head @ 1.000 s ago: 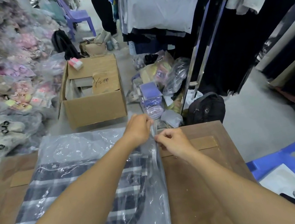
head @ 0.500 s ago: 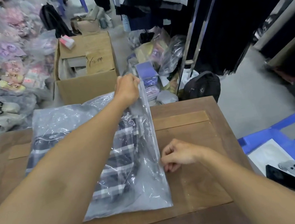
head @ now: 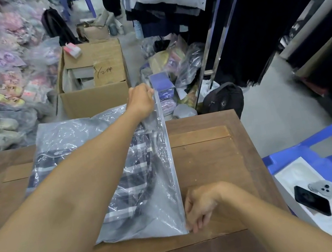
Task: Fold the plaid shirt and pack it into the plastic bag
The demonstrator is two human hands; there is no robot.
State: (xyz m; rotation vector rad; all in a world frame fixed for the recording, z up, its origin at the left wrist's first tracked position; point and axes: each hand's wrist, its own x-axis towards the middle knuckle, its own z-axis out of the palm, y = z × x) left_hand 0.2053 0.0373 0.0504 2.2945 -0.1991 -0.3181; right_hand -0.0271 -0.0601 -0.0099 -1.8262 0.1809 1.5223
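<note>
Your plaid shirt [head: 126, 184] is in the plastic bag [head: 154, 216], folded, and the whole packet lies flat on the wooden bench [head: 207, 163]. So you're at the closing step: the bag's mouth runs as a straight strip [head: 168, 147] along its right side, from far edge to near edge. Your left hand [head: 142, 102] is out at the far end of that strip, fingers pinched shut on the top corner and lifting it a little off the bench. Your right hand [head: 199, 206] is down at the near corner, fingers closed on the strip's lower end, right at the bag's bottom edge. The strip looks taut and straight between your two hands; whether it is fully pressed closed along its length, I can't tell from here.

Next move, as I judge it: check the seal, and press along any stretch that hasn't caught while the other hand holds tension. Watch the trapped air; the plastic bulges near your right hand, so a push toward the mouth before the last bit closes would flatten the packet. The cardboard box [head: 94, 87] beyond the bench and the blue chair [head: 321, 156] with a phone [head: 311, 200] on your right stay out of it.
</note>
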